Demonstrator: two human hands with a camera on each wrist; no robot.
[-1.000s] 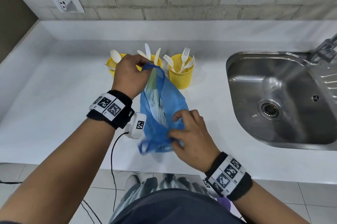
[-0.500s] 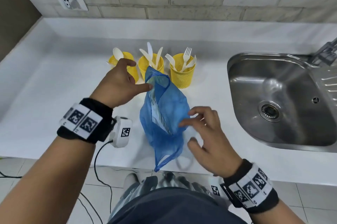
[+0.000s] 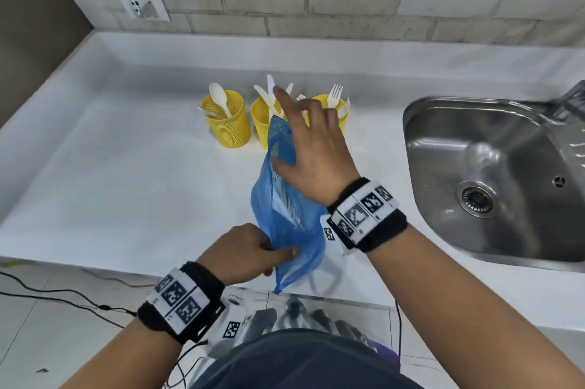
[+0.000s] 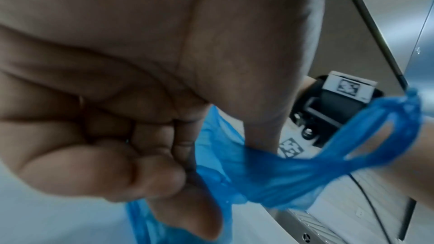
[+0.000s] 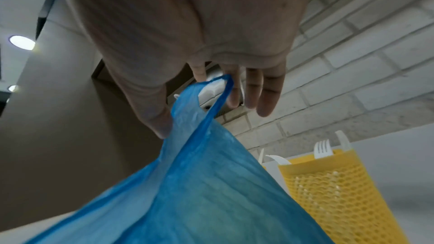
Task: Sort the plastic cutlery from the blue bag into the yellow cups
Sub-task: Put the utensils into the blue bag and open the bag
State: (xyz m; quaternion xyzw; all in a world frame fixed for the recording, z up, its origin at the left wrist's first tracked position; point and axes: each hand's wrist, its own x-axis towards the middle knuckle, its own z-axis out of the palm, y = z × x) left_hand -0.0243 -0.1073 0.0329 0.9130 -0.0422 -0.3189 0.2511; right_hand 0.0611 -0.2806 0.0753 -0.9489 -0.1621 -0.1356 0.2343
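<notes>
The blue bag (image 3: 286,227) stands on end above the counter's front edge, with white cutlery (image 3: 285,198) showing through it. My left hand (image 3: 285,254) grips its lower end, fingers curled round the plastic (image 4: 270,173). At the bag's top hovers my right hand (image 3: 300,129), fingers straight and spread, thumb against the bag (image 5: 199,192). Behind stand three yellow cups: spoons in the left one (image 3: 226,125), knives in the middle one (image 3: 261,125), forks in the right one (image 3: 343,122), partly hidden by my right hand. In the right wrist view the fork cup (image 5: 333,192) is beside the bag.
A steel sink (image 3: 490,167) is sunk into the white counter (image 3: 126,182) at the right, its tap (image 3: 569,100) at the far right edge. A wall socket (image 3: 145,8) sits at the back left. Cables (image 3: 63,303) trail over the floor below the counter's front edge.
The hands have swapped ends of the bag: my left hand dropped from its top to its lower end, and my right hand let go below and rose to the top.
</notes>
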